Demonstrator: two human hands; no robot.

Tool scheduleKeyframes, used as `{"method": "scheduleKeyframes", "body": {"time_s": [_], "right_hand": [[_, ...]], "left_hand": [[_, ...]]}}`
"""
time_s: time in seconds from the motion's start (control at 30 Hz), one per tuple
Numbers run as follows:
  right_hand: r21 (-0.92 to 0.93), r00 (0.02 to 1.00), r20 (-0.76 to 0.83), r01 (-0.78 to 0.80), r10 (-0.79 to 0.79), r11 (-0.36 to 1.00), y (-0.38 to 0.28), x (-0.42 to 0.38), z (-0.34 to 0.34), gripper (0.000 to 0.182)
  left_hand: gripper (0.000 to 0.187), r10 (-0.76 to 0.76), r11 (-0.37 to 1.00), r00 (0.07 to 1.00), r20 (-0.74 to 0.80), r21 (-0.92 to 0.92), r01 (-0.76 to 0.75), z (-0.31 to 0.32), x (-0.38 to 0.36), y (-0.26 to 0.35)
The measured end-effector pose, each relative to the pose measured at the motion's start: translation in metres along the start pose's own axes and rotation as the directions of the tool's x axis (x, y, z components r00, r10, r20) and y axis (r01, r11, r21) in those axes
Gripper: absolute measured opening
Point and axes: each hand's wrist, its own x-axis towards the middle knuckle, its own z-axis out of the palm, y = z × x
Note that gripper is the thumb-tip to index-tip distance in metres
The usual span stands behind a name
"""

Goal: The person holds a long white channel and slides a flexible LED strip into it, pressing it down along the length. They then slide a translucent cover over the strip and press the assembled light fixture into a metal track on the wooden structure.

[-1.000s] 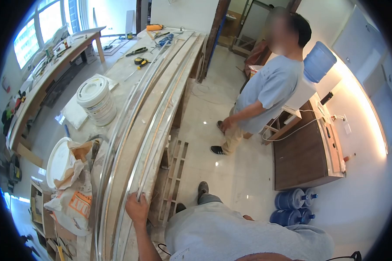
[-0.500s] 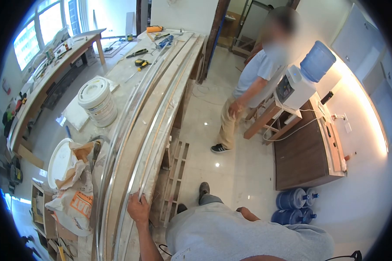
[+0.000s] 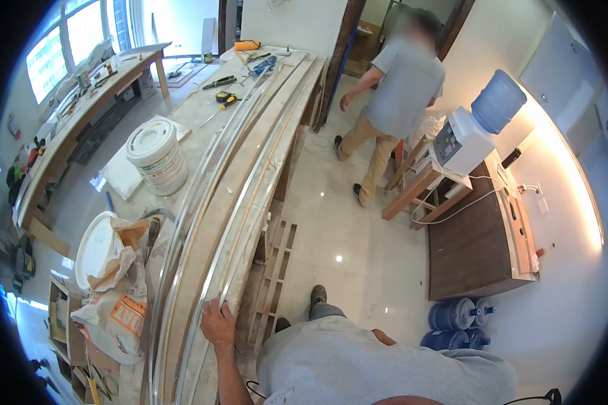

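My left hand (image 3: 217, 325) is at the near right edge of the workbench, its fingers bent closed on a thin, shiny metal strip (image 3: 216, 275). The strip runs lengthwise along the bench and curves in the wide lens. Beside it lie a thin wooden strip (image 3: 244, 217) and a wide board (image 3: 213, 214), with more long shiny strips (image 3: 171, 260) farther left. Of my right hand (image 3: 384, 337) only a small part shows past my grey shirt; its fingers are hidden.
On the bench stand a white bucket (image 3: 157, 156), an open paper bag (image 3: 118, 317), a tape measure (image 3: 223, 97) and a screwdriver (image 3: 223, 108). A person (image 3: 402, 88) walks near the doorway. To the right are a water dispenser (image 3: 461, 142) and several water bottles (image 3: 451, 314). A pallet (image 3: 277, 277) lies beside the bench.
The other person has turned away and walked toward the doorway. My left hand stays on the strip with hardly any shift. The view has tilted slightly.
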Motion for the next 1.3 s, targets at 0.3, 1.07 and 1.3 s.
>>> {"method": "scheduleKeyframes", "body": {"time_s": [0.3, 1.07, 1.3], "right_hand": [[0.109, 0.990, 0.093, -0.116, 0.106, 0.987, -0.006, 0.007, -0.006, 0.040], [0.250, 0.988, 0.041, -0.156, 0.151, 0.955, 0.009, 0.023, 0.011, 0.038], [0.169, 0.979, 0.140, -0.173, 0.150, 0.970, -0.004, 0.022, -0.002, 0.038]], "left_hand": [[0.029, 0.005, 1.000, 1.000, -0.001, 0.030, -0.005, -0.002, 0.000, 0.002], [0.030, -0.026, 0.999, 0.999, 0.026, 0.035, 0.025, 0.000, 0.000, 0.000], [0.030, -0.034, 0.999, 0.998, 0.050, 0.005, 0.033, -0.003, 0.001, 0.003]]}}
